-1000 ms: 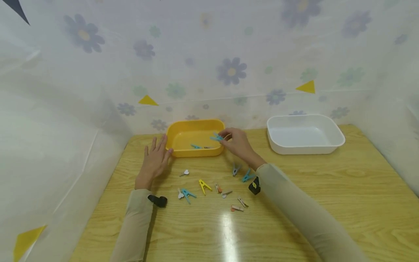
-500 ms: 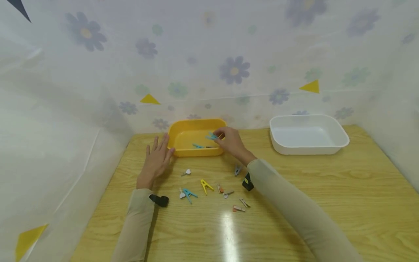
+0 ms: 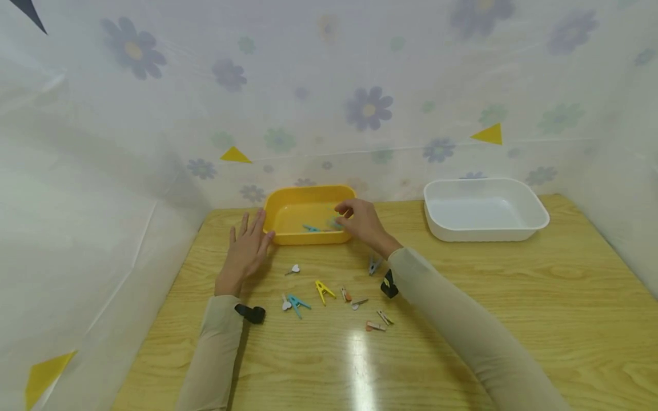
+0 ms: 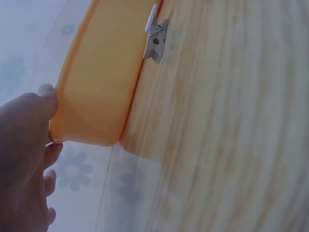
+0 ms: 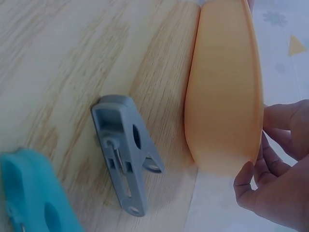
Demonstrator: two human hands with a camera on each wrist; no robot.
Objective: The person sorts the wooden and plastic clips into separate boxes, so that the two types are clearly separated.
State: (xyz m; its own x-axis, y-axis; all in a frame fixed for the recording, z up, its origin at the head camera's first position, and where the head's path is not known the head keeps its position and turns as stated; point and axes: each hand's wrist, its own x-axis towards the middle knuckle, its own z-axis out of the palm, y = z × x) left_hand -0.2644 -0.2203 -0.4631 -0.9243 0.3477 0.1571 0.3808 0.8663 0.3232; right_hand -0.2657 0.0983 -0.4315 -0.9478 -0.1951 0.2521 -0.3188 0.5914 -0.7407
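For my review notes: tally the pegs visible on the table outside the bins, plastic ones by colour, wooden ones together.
Blue pegs: 2, one showing only in the right wrist view
Yellow peg: 1
Grey peg: 1
Wooden pegs: 6
Total: 10

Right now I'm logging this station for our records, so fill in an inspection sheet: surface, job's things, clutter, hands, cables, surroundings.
Surface: wood-grain table, with a glare streak.
Job's things: yellow tray, a blue clip inside; yellow clip, grey clip and small wooden clips nearer the person.
Clutter: nothing seen, unless the white tray counts.
Hands: left hand touches the yellow tray's left end; right hand is over its right end, beside a blurred blue clip.
Cables: nothing seen.
Surroundings: flower-patterned sheeting behind.
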